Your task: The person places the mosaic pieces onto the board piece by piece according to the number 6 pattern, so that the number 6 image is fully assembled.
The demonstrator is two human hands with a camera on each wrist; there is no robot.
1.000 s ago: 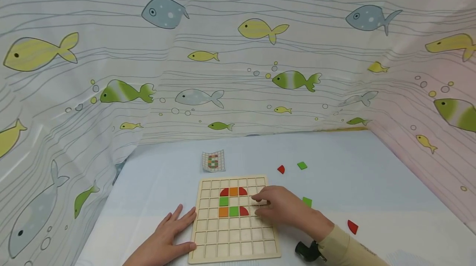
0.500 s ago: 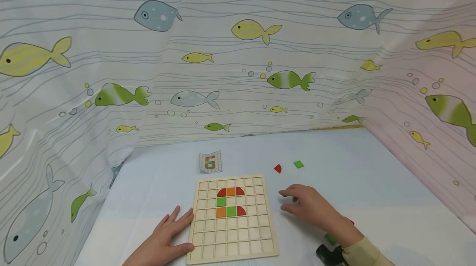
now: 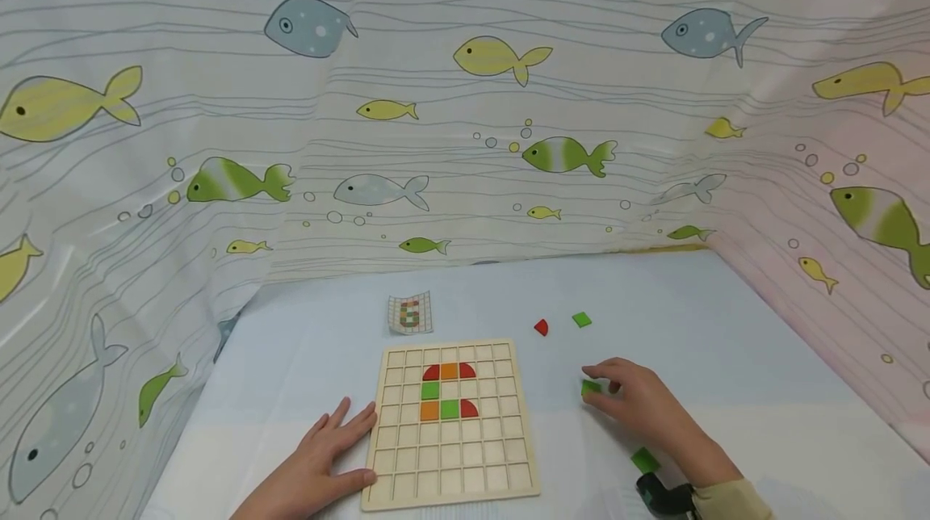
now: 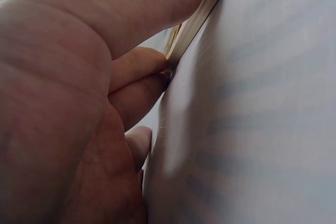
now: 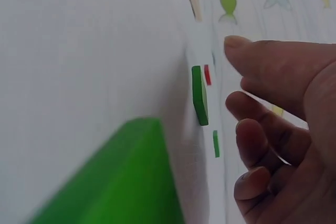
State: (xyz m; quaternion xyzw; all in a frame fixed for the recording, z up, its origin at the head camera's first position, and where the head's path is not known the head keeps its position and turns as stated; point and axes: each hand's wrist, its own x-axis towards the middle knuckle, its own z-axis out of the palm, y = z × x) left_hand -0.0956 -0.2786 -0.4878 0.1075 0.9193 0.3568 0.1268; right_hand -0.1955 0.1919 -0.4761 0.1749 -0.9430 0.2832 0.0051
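Observation:
A wooden grid board [image 3: 454, 463] lies on the table with red quarter-round, orange square and green square tiles set in its upper cells. My left hand [image 3: 316, 455] rests beside it, spread fingers and thumb touching its left edge; the left wrist view shows the fingertips against the board's side [image 4: 197, 22]. To the right, my right hand [image 3: 643, 395] is over a green square tile [image 3: 590, 387], thumb and forefinger apart on either side of it. In the right wrist view, a gap shows between the fingers and that green tile [image 5: 199, 95].
Behind the board lies a small printed pattern card [image 3: 410, 313]. A red quarter-round tile [image 3: 541, 328] and a green tile [image 3: 581, 319] lie farther back on the right. Another green tile [image 3: 645, 460] sits near the black wrist camera [image 3: 663, 496]. A fish-patterned curtain [image 3: 450, 140] surrounds the table.
My right hand has moved away from the board, rightward, to the loose green tile. My left hand has stayed at the board's left edge. The tiles on the board look the same.

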